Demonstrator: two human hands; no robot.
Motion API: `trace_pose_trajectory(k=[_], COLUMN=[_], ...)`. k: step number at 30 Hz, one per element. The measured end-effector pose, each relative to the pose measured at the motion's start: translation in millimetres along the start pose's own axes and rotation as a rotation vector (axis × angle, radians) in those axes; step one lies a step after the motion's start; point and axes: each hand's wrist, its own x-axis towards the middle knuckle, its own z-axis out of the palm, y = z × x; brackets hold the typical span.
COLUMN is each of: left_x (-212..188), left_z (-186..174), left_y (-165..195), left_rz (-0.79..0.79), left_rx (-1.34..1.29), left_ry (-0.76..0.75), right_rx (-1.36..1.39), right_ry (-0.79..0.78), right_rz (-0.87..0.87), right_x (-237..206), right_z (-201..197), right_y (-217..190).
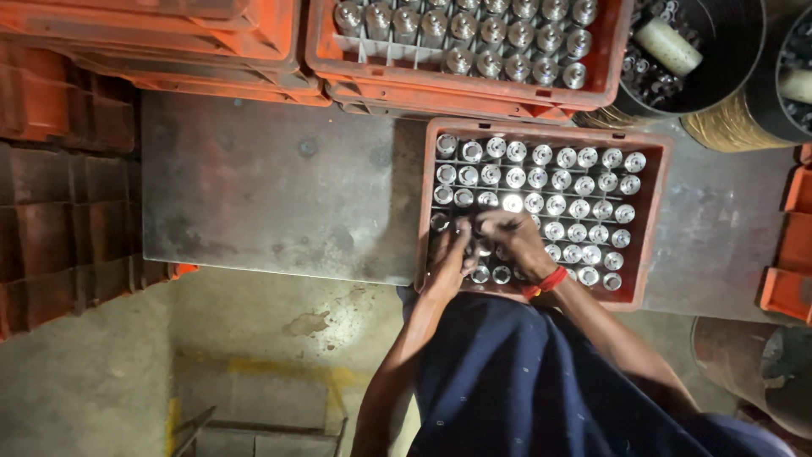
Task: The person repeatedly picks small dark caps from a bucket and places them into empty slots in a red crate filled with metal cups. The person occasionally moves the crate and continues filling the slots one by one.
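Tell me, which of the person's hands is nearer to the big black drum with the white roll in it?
The right hand. It lies over the middle of the crate, closer to the black drum at upper right. The left hand works at the crate's left edge, farther away.

A grey metal table (279, 186) is carrying two orange crates of upright metal cylinders, one (655, 211) near, another (461, 89) behind.

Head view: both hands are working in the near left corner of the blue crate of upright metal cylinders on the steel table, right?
Not quite: the crate is orange-red, not blue. The rest holds. The head view shows the left hand and the right hand together over the near left corner of it, among the upright metal cylinders, with the crate resting on the steel table.
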Motion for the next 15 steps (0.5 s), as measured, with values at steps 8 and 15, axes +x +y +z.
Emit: trace_pose_trajectory(k=[8,15], left_x=[6.8,0.7], left_z=[-39.3,-20.9], left_y=[-18.6,-9.9], left_rz=[0.045,0.117], left_rx=[-0.269,0.077], left_ry=[0.013,0.024], right_rx=[-0.985,-0.663], right_ry=[0.348,0.232], right_rz=[-0.761,0.041], right_x=[-3.5,-0.8], right_z=[-0.6,9.3], right_y=[4.0,-30.8])
